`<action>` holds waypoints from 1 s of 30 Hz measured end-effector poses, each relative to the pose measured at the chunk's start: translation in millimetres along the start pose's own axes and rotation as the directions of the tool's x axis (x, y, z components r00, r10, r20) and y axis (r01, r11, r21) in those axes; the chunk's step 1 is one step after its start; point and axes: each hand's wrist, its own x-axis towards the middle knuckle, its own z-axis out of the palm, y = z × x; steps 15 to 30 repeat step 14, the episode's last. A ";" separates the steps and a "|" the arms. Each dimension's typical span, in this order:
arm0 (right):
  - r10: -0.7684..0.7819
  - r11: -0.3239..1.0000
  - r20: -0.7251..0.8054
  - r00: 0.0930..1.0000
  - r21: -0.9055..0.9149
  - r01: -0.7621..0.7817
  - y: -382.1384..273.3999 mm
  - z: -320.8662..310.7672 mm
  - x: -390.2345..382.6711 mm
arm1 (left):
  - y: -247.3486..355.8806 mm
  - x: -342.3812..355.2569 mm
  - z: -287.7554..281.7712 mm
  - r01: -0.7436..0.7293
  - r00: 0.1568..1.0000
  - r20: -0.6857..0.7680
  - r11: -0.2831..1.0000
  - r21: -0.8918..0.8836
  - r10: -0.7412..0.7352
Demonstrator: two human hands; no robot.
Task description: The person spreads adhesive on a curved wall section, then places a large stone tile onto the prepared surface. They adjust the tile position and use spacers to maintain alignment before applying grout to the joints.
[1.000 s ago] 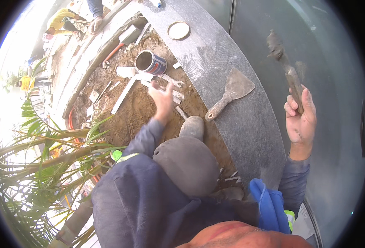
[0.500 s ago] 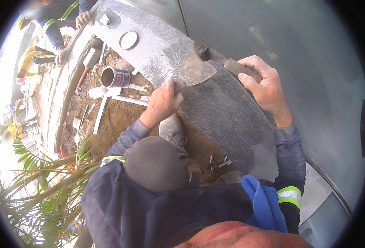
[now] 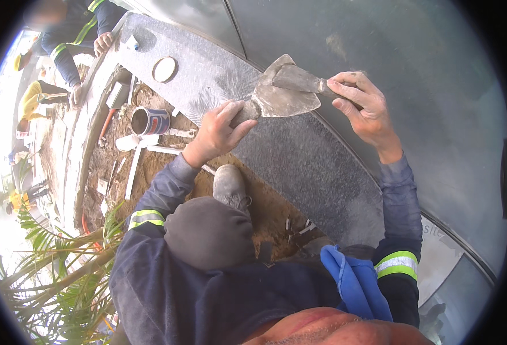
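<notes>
My left hand (image 3: 218, 130) grips the short handle of a wide-bladed trowel (image 3: 285, 104), its grey blade smeared and pointing right. In my right hand (image 3: 369, 115) is a narrower putty knife (image 3: 297, 79), held by its handle with the blade pointing left. The putty knife's blade lies across the upper part of the trowel's blade, and the two seem to touch. Both tools are over the far edge of a dark grey stone slab (image 3: 317, 167), beside a large glass pane (image 3: 414, 63).
On the slab's far left part lie a round lid (image 3: 164, 69) and a small white-and-blue item (image 3: 132, 42). A paint can (image 3: 150, 121) stands on the dirt among white strips (image 3: 133, 172). A co-worker's hand (image 3: 103, 43) rests at the slab's far end. Palm fronds (image 3: 64, 270) fill the lower left.
The trowel has come up off the slab's surface with my left hand. My right hand has turned the putty knife leftward, bringing its blade onto the trowel's blade.
</notes>
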 end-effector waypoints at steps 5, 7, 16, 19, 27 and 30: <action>0.095 0.992 -0.032 0.995 0.084 -0.092 -0.3 -8.0 -8.6 | -3.9 8.0 5.9 -0.068 0.996 -0.058 0.997 0.037 0.070; 0.113 0.990 -0.047 0.992 0.091 -0.108 -0.4 -9.0 -11.1 | -4.7 9.5 5.1 -0.065 0.996 -0.062 0.997 0.053 0.068; 0.054 0.999 -0.029 0.998 -0.002 -0.054 5.5 -19.5 -20.8 | -12.6 6.8 9.3 -0.079 0.995 -0.057 0.996 0.035 0.081; 0.054 0.999 -0.029 0.998 -0.002 -0.054 5.5 -19.5 -20.8 | -12.6 6.8 9.3 -0.079 0.995 -0.057 0.996 0.035 0.081; 0.054 0.999 -0.029 0.998 -0.002 -0.054 5.5 -19.5 -20.8 | -12.6 6.8 9.3 -0.079 0.995 -0.057 0.996 0.035 0.081; 0.054 0.999 -0.029 0.998 -0.002 -0.054 5.5 -19.5 -20.8 | -12.6 6.8 9.3 -0.079 0.995 -0.057 0.996 0.035 0.081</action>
